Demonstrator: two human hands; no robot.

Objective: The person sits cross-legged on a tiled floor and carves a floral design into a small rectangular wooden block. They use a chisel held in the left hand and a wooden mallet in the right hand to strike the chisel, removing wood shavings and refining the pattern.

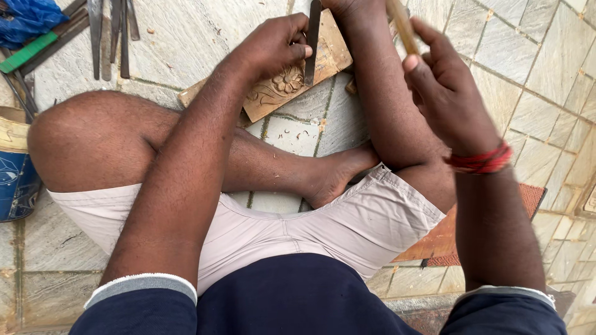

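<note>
Single head-worn view, looking steeply down.
Camera sits close above the seated person's lap and crossed legs, facing forward-down onto the stone-tiled floor (198,37); no second view.

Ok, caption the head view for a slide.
Left hand steadies a chisel on carved wood; right hand raises a stick.

At the upper middle of the frame a carved wooden board (292,80) lies on the stone floor (534,74), just beyond the crossed legs, with the left hand (273,46) on it holding a chisel (312,40) upright against the carving. To the right of the board and higher in the frame, the right hand (447,93) holds a wooden stick (402,25), apart from the chisel. A row of metal tools (112,34) lies at the upper left of the frame, a bucket (15,167) stands at the left edge beside the knee, and a mat (534,198) lies at the right under the thigh.
</note>
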